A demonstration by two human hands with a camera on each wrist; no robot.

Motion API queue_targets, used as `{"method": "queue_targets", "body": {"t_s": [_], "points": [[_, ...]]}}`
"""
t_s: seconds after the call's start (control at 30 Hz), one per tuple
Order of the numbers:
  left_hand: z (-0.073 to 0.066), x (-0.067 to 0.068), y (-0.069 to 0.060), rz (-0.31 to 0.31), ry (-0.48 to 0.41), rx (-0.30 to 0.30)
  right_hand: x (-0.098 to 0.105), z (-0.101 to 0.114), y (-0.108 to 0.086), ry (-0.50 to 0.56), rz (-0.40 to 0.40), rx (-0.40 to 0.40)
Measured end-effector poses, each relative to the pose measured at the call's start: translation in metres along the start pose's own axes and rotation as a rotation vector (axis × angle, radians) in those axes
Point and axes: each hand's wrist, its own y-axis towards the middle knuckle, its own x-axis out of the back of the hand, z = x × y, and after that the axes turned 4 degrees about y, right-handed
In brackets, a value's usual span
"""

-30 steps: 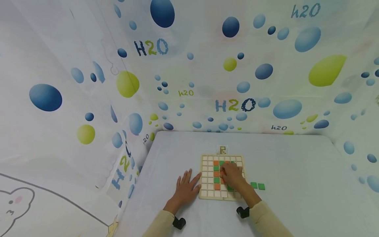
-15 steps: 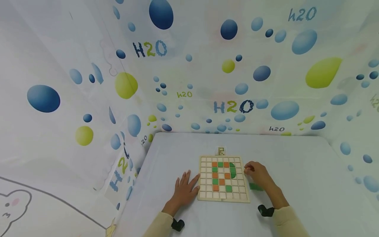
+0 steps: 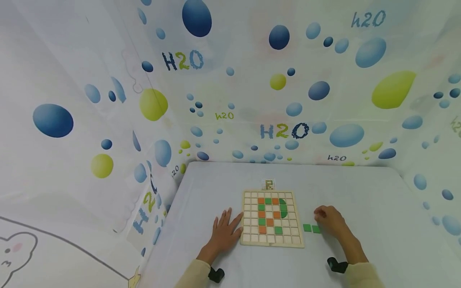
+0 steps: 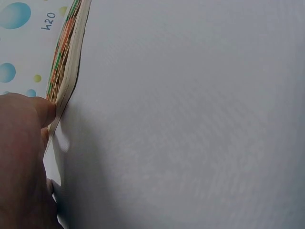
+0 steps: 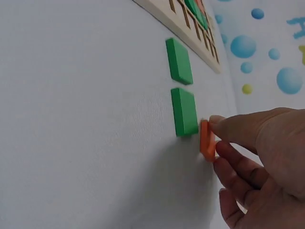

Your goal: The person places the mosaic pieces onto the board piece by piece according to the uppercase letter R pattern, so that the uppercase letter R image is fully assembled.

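Note:
A square wooden grid board (image 3: 251, 239) lies on the table, with orange and green tiles set in a pattern like a letter R. My left hand (image 3: 224, 233) lies flat with spread fingers at the board's left side; in the left wrist view its thumb meets the board's edge (image 4: 75, 62). Right of the board, my right hand (image 3: 330, 220) pinches an orange tile (image 5: 207, 140) between thumb and fingers, plain in the right wrist view. Beside that hand are a green square tile (image 3: 307, 227) and a second green tile (image 5: 185, 112), side by side on the table.
A small pattern card (image 3: 268, 184) lies just behind the board. The white table (image 3: 360, 192) reaches back to a patterned wall sheet (image 3: 245, 88). A black wrist camera (image 3: 337, 265) sits under the right wrist, another (image 3: 216, 275) under the left.
My right hand has moved from over the board out to the right, past its edge and behind the green tiles. My left hand stays in place at the board.

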Motion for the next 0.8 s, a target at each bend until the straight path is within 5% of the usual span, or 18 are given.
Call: {"method": "queue_targets", "body": {"t_s": [0.17,0.4,0.8], "points": [[0.004,-0.006,0.0,-0.031,0.011,-0.008,-0.008,0.013,-0.008,-0.097,0.002,-0.001],[-0.002,0.003,-0.004,-0.026,-0.024,-0.028,-0.016,0.032,-0.027,-0.214,0.119,0.003],[-0.008,0.011,-0.006,-0.006,-0.008,-0.027,-0.029,0.026,-0.035,-0.162,0.019,0.062]]}}
